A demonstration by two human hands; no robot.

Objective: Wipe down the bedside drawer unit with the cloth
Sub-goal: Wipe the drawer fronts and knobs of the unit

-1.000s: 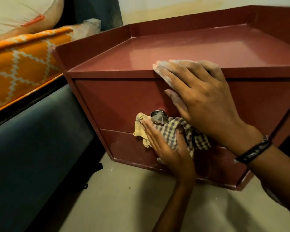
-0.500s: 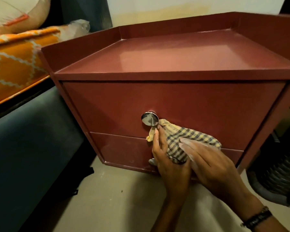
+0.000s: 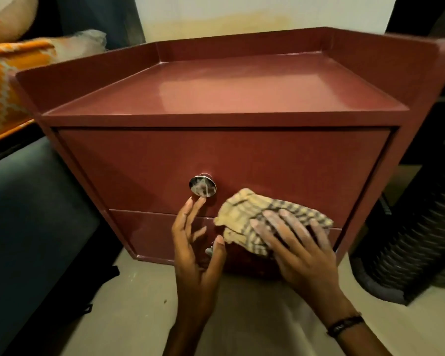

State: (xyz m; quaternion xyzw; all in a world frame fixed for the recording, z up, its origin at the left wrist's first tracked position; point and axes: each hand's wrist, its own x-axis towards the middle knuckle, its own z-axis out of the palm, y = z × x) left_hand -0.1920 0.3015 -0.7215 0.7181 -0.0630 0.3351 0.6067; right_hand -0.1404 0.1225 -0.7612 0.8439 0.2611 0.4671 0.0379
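The dark red bedside drawer unit [image 3: 242, 155] stands in front of me on the floor, with two drawer fronts and a raised rim round its top. A round metal knob [image 3: 202, 185] sits on the upper drawer. My right hand [image 3: 293, 242] lies with spread straight fingers on the checked yellow cloth [image 3: 252, 214] and presses it against the seam between the two drawers. My left hand [image 3: 195, 242] is off the cloth, fingers straight and apart, fingertips just below the knob. A second knob on the lower drawer is mostly hidden behind my left thumb.
A bed with an orange patterned cover [image 3: 8, 83] and a dark grey frame [image 3: 31, 214] runs along the left. A dark ribbed basket-like object [image 3: 409, 242] stands close on the right. Pale floor [image 3: 129, 317] lies below my hands.
My right hand came down from the top edge onto the cloth. My left hand has let go of the cloth and drawn away to the left. The cloth moved right of the knob.
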